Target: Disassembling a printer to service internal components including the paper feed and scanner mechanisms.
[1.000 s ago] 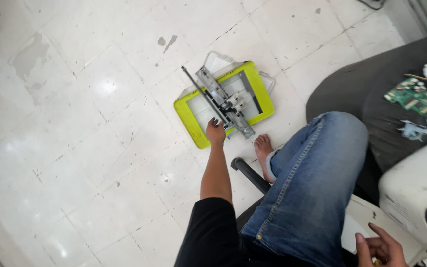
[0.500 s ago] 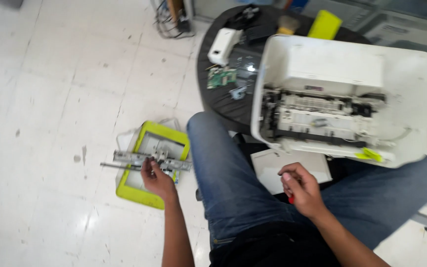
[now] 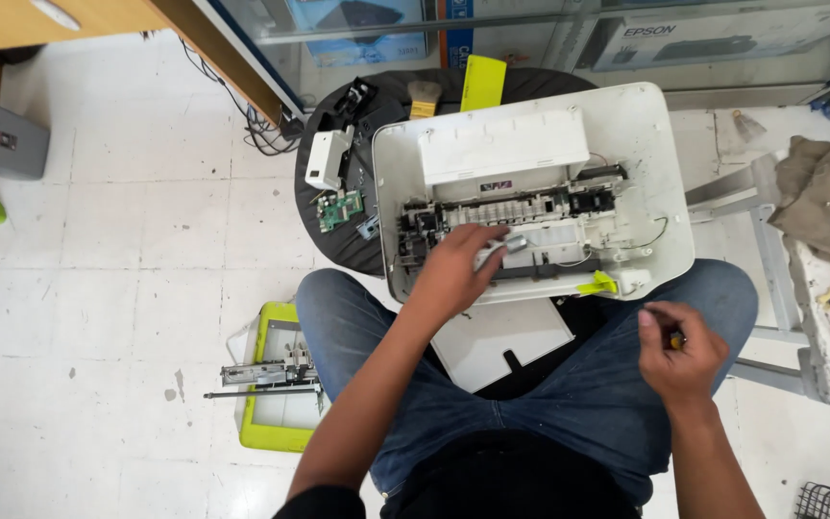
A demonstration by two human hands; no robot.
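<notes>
Head view looks straight down on an opened white printer [image 3: 626, 144] resting on a dark round stool beyond the person's knees, its cover off so the inner mechanism lies exposed. The left hand [image 3: 453, 274] lies with loosely curled fingers on the mechanism at the printer's near left; I cannot tell whether it clasps any part there. The right hand [image 3: 679, 360] hovers off the printer's near right corner, clenched on a small orange-tipped tool [image 3: 672, 338], likely kept ready. Left of the printer on the stool sit a green circuit board [image 3: 340, 209] and a white adapter block [image 3: 327, 159]. Down on the floor, well left of the printer, a yellow-green frame [image 3: 276, 437] carries a removed metal rail assembly [image 3: 266, 377], set aside.
</notes>
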